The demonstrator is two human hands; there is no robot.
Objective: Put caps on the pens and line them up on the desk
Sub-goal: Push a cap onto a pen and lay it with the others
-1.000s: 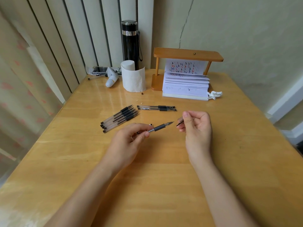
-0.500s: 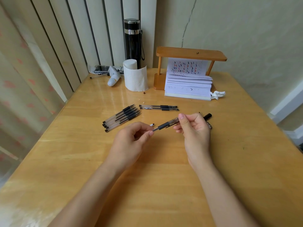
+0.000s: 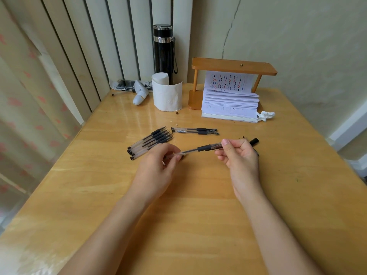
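Note:
Over the middle of the wooden desk (image 3: 198,215) I hold one clear pen with a black grip (image 3: 202,148). My left hand (image 3: 158,165) pinches its back end. My right hand (image 3: 240,157) is closed around its front end, where the clear cap sits over the tip. The cap's black end (image 3: 254,141) pokes out past my right fist. Several uncapped pens (image 3: 151,142) lie in a slanted bunch to the left. Two capped pens (image 3: 195,131) lie side by side behind my hands.
At the back stand a toilet-paper roll (image 3: 166,94), a black flask (image 3: 163,50), and a wooden stand (image 3: 232,66) over a stack of paper (image 3: 230,106). A crumpled tissue (image 3: 266,115) lies beside the stack. A small white device (image 3: 140,95) lies back left. The desk's left edge runs near a curtain.
One second ago the pen tip was bare and the cap was apart in my right hand. The cap has since slid over the tip, and both hands now hold the same pen.

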